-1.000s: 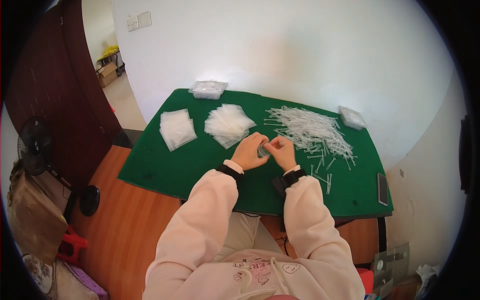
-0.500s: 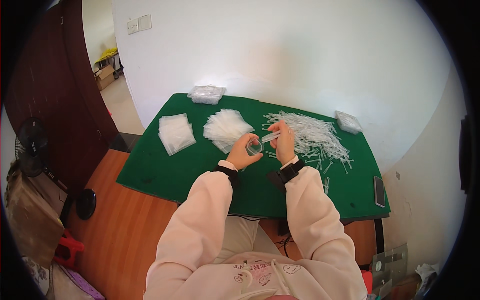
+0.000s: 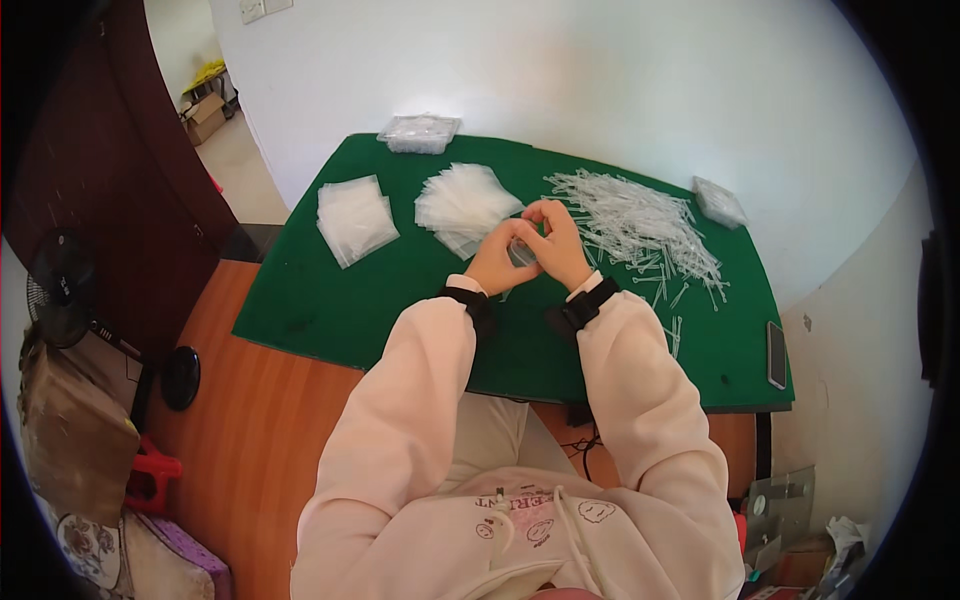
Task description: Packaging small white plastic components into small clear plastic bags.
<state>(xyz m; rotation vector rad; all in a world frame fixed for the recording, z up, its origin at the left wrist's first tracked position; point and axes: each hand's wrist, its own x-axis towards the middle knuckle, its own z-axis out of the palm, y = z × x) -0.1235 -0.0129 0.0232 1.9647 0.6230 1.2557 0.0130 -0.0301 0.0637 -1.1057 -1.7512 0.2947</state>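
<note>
My left hand (image 3: 498, 262) is curled around a small clear plastic bag (image 3: 521, 252), holding it above the green table. My right hand (image 3: 560, 246) meets it at the bag's mouth, fingers bent and closed. Whatever lies between the right fingers is mostly hidden by the hands. Just beyond my left hand, clear flat bags (image 3: 462, 197) lie spread in a fan. To the right of my right hand is a big loose heap of thin clear plastic sticks (image 3: 635, 215) with looped ends.
Another stack of clear bags (image 3: 355, 222) lies on the left of the green table (image 3: 300, 300). Filled clear packs (image 3: 420, 134) sit at the back edge, and another pack (image 3: 719, 202) at the far right. A phone (image 3: 776, 355) rests by the right edge. A black fan (image 3: 66, 290) stands left.
My right hand, which held several clear sticks apart from the bag, has come to the bag's mouth against my left hand. The view has tilted, so the table sits higher.
</note>
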